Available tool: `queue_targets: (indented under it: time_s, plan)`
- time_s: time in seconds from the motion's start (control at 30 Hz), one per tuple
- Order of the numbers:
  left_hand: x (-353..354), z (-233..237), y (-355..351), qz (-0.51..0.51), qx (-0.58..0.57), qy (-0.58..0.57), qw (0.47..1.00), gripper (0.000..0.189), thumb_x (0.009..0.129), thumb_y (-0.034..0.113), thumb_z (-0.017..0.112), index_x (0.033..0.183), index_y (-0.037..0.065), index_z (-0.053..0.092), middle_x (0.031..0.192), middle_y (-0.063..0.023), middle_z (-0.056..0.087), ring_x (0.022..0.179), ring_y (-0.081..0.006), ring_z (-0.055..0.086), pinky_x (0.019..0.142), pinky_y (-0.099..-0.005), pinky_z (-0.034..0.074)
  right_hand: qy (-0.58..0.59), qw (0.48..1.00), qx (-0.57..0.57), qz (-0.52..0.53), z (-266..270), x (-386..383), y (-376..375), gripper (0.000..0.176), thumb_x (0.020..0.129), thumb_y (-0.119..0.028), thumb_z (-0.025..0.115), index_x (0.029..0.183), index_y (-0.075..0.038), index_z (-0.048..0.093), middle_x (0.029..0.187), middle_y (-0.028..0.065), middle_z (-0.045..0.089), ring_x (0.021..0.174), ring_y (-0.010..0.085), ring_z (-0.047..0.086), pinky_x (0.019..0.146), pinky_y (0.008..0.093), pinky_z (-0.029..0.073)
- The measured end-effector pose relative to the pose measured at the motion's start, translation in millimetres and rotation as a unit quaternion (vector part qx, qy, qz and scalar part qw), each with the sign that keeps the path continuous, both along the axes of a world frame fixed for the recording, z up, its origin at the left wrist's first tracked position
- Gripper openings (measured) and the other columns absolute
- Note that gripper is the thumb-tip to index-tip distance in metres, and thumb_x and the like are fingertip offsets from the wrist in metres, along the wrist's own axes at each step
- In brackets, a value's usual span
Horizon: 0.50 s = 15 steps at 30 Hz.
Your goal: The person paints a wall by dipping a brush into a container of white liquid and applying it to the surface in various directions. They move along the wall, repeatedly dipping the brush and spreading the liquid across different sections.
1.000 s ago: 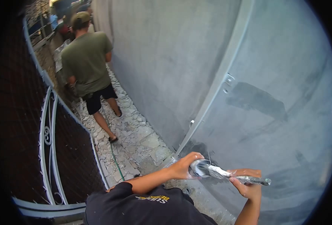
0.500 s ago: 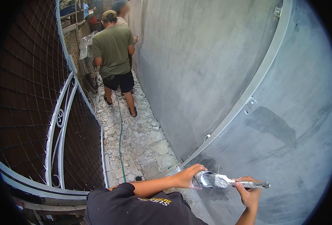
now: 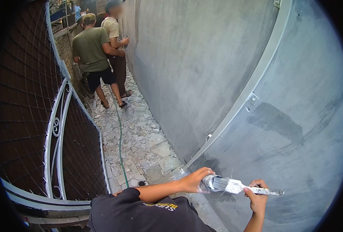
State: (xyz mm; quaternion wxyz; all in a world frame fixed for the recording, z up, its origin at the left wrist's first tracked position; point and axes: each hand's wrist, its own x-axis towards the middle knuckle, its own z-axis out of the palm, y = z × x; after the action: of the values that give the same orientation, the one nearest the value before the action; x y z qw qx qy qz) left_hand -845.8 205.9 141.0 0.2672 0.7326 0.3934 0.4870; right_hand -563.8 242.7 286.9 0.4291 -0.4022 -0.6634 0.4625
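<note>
My left hand is wrapped round a small paint-smeared can, tilted with its mouth toward the right. In my right hand is a paintbrush, gripped by its whitish, paint-covered handle between thumb and fingers. The grey bristles point left, with their tips at the mouth of the can. Behind both hands stands a grey-painted metal panel with darker, streaky patches.
A metal frame edge divides the panel from a tall grey wall. Left is a mesh gate with scrollwork. A green hose crosses the broken-stone path. Two people stand farther along it.
The brush has drawn back to the right from the can, showing more bristle. Up the path, the person in green has shifted left, so the second person shows more fully.
</note>
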Motion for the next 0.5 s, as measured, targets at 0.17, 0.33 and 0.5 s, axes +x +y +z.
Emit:
queue_targets:
  time_s: [0.17, 0.33, 0.5]
  plan:
    - [3.8, -1.7, 5.5, -0.010, 0.006, -0.003, 1.000, 0.084, 0.069, 0.021, 0.094, 0.137, 0.002, 0.048, 0.132, -0.0166, 0.051, 0.127, -0.0337, 0.054, 0.107, -0.0397, 0.047, -0.025, 0.997, -0.078, -0.008, 5.2, 11.4, 1.0, 0.016, 0.085, -0.003, 0.074, 0.095, 0.007, 0.066, 0.089, 0.0179, 0.067, 0.064, 0.0211, 0.067, 0.057, 0.0305, 0.056]
    - [2.5, -2.6, 9.8, -0.011, 0.010, 0.000, 1.000, 0.085, 0.069, 0.021, 0.094, 0.137, 0.002, 0.048, 0.132, -0.0169, 0.051, 0.127, -0.0340, 0.054, 0.107, -0.0398, 0.047, 0.018, 0.991, -0.130, -0.018, 10.1, 2.8, -2.5, 0.018, 0.088, -0.005, 0.072, 0.097, 0.010, 0.067, 0.086, 0.0211, 0.070, 0.068, 0.0272, 0.072, 0.062, 0.0331, 0.061]
    - [0.8, -1.3, 9.7, -0.009, -0.006, -0.006, 1.000, 0.085, 0.069, 0.021, 0.094, 0.137, 0.001, 0.048, 0.132, -0.0171, 0.051, 0.127, -0.0340, 0.054, 0.107, -0.0394, 0.047, 0.004, 0.992, -0.126, 0.000, 10.3, 2.5, 2.6, 0.014, 0.086, 0.000, 0.074, 0.094, 0.009, 0.067, 0.081, 0.0195, 0.070, 0.068, 0.0286, 0.074, 0.061, 0.0330, 0.062]
